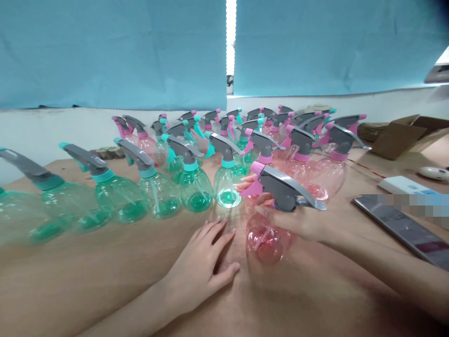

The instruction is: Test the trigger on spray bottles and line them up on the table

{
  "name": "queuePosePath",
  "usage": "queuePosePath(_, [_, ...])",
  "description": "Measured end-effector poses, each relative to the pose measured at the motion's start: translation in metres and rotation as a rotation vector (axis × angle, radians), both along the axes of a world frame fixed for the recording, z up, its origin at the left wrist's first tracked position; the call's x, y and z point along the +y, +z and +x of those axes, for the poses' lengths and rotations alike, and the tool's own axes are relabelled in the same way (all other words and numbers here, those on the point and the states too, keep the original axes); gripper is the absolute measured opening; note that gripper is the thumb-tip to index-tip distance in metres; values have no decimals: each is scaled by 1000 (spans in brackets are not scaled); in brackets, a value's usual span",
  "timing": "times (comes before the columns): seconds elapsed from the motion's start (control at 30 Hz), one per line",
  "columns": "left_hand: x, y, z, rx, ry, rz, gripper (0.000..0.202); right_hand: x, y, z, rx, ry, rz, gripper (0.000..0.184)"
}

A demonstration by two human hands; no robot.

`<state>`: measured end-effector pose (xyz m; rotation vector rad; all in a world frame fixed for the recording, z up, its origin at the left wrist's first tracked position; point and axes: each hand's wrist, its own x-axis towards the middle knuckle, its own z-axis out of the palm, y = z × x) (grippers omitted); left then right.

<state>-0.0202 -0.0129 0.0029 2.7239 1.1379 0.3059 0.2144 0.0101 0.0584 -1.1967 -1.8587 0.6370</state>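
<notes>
My right hand (298,220) is closed around the neck of a pink spray bottle (268,241) with a grey trigger head (286,189) and a pink nozzle. The bottle stands on the wooden table (105,281) just in front of me. My left hand (201,269) lies flat on the table beside the bottle's left side, fingers stretched out and apart, holding nothing. Right behind stands a clear green spray bottle (227,180) with a teal collar.
Several green spray bottles (119,194) line the left and middle of the table; several pink ones (329,164) crowd the back right. A dark phone (403,229), a white box (403,185), a white mouse (435,173) and open cardboard boxes (400,133) lie at right.
</notes>
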Motion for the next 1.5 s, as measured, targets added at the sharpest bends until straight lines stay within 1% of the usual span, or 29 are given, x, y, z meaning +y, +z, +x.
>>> queuePosePath(0.13, [-1, 0, 0, -24, 5, 5, 54, -1, 1, -2, 19, -17, 8, 5])
queuePosePath(0.27, [0, 0, 0, -32, 0, 1, 54, -1, -2, -3, 33, -23, 17, 11])
queuePosePath(0.43, [0, -1, -1, -18, -1, 1, 55, 0, -8, -3, 17, -65, 21, 8])
queuePosePath(0.6, [0, -1, -1, -7, 0, 4, 55, 1, -15, 1, -11, -46, -17, 6])
queuePosePath(0.7, [0, -1, -1, -29, 1, 6, 54, 2, -11, 3, -16, 5, -1, 8])
queuePosePath(0.83, [0, -1, -1, -17, 1, 3, 54, 2, -1, 2, -13, 110, -11, 12])
queuePosePath(1.03, [0, -2, -1, 10, -1, 9, 56, -2, 8, -4, 43, 117, -40, 26])
queuePosePath(1.2, [0, 0, -1, 16, -1, 2, 56, -3, 7, -3, 91, 160, -73, 23])
queuePosePath(1.4, [0, 1, 0, 19, 2, -3, 55, -5, 7, -1, 111, 187, -96, 25])
queuePosePath(1.5, [0, 0, 0, 13, 2, -2, 55, -6, 9, -1, 91, 159, -104, 15])
